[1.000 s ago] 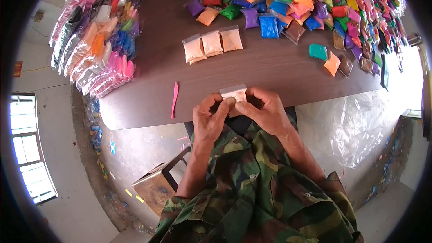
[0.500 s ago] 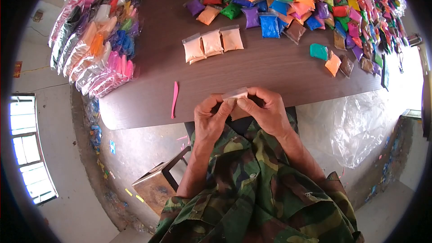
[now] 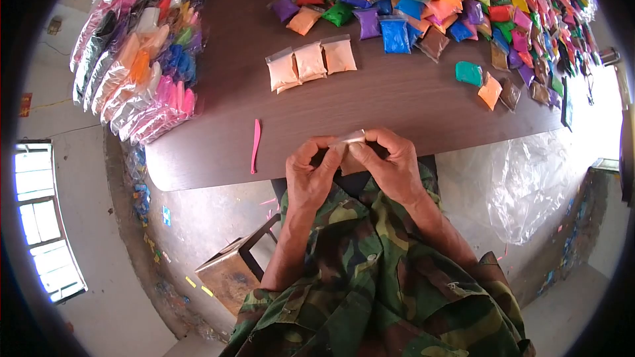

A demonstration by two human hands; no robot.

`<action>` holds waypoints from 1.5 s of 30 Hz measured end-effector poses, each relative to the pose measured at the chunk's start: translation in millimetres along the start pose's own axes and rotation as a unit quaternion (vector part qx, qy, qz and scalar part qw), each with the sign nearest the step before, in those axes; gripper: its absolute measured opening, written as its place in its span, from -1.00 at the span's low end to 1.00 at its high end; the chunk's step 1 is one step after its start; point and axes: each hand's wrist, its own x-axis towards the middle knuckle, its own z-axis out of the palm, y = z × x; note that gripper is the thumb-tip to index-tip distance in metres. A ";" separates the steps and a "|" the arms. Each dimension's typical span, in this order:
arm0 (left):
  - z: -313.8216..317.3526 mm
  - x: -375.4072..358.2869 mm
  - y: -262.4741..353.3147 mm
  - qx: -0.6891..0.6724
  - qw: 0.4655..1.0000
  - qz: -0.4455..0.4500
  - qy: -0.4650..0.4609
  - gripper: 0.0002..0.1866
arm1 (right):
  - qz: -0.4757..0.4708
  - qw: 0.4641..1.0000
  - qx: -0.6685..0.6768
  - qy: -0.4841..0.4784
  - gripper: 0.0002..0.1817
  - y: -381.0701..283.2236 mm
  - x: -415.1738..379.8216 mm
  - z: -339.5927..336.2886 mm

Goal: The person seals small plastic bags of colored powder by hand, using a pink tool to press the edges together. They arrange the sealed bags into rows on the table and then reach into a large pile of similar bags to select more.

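My left hand [image 3: 309, 175] and my right hand [image 3: 393, 166] pinch the top strip of a small clear plastic bag [image 3: 352, 163] between thumbs and fingers. Light peach stuff fills the bag, which hangs at the table's front edge, partly hidden by my thumbs. Beyond my hands lies a group of peach-filled bags [image 3: 309, 63], some stacked on others. Left of my left hand, a pink plastic knife [image 3: 256, 147] lies on the tabletop.
The dark brown table [image 3: 218, 92] holds a big heap of coloured packets [image 3: 423, 0] at the back right. Stacked bags of coloured material [image 3: 142, 53] stand at the left. A teal packet [image 3: 468, 74] lies apart at the right. A stool [image 3: 231, 271] stands below, left.
Both hands stay in nearly the same place, still pinching the bag. Its top strip has tilted and folded slightly between the fingers.
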 end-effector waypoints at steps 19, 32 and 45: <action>-0.7 0.4 4.2 0.000 0.999 -0.029 -0.026 -0.84 | 0.028 0.989 0.136 -0.050 -0.73 7.0 0.7 -3.0; -0.7 -0.3 8.0 0.029 0.999 -0.034 -0.018 -0.79 | 0.015 0.999 0.038 -0.030 -0.77 -7.7 1.0 -2.7; -7.6 5.0 -6.7 -0.032 0.997 -0.066 -0.039 -0.70 | -0.028 1.000 -0.001 0.008 -0.80 -3.1 1.2 1.0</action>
